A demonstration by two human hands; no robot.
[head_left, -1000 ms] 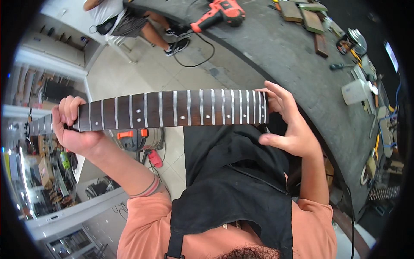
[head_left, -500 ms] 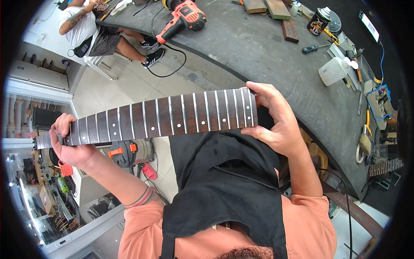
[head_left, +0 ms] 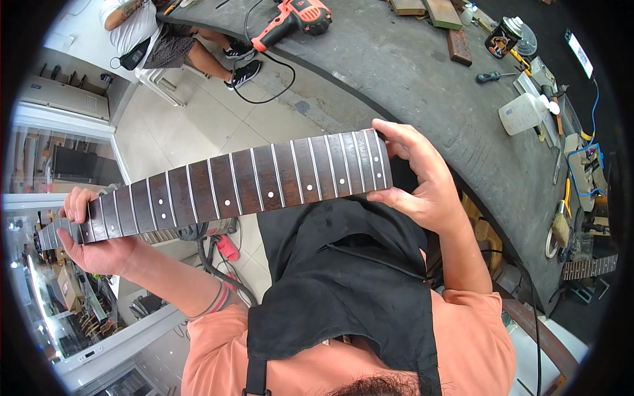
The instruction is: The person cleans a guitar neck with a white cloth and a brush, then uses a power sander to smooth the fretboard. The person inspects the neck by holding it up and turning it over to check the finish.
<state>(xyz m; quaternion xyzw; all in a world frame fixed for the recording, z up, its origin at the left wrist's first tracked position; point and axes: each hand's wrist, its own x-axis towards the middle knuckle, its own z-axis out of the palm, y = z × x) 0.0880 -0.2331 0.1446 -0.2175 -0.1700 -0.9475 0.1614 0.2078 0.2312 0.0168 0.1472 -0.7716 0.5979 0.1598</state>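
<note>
A guitar neck (head_left: 244,181) spans the view in front of me, its dark wooden fretboard facing up with metal frets and pale dot inlays. Its left end sits lower than the right. Near the narrow end, my left hand (head_left: 102,241) is closed around it, thumb on one edge and fingers on the other. At the wide end, my right hand (head_left: 422,178) pinches it, with the thumb at the near edge and the fingers at the far corner. The neck's underside is hidden.
A grey workbench (head_left: 396,86) curves along the right, bearing an orange-black power tool (head_left: 297,23), a screwdriver (head_left: 495,76), a white bottle (head_left: 525,113), a black can (head_left: 503,37) and a brush (head_left: 561,224). Another fretted neck (head_left: 590,268) lies far right. A seated person (head_left: 142,33) is beyond the bench.
The neck's left end has dipped, and my left hand has moved left and down with it. My right hand keeps its grip almost in place. The background has shifted slightly right.
</note>
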